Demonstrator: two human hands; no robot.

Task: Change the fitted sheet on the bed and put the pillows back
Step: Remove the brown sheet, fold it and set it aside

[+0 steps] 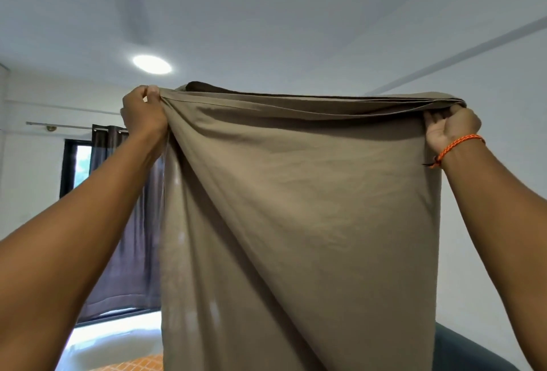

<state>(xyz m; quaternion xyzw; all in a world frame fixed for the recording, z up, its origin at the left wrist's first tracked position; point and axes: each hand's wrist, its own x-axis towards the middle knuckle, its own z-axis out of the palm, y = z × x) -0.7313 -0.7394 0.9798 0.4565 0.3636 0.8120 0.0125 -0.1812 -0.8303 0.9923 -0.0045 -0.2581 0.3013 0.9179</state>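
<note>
Taupe fabric fills the middle of the view: the fitted sheet (pixel 296 208) hangs from both raised hands, lifted high toward the ceiling (pixel 325 15) and falling past the bottom edge of the view. The left hand (pixel 143 114) pinches the sheet's upper left corner, fingers curled tight round a gathered hem. The right hand (pixel 451 131), with an orange braided bracelet (pixel 455 148) on the wrist, grips the upper right corner, where several folded layers stack together over its fingers. Between the hands the top edge runs nearly level. Behind the left arm hangs a dark curtain (pixel 130 222) on a rod over a window. A round ceiling light (pixel 151 64) glows above.
</note>
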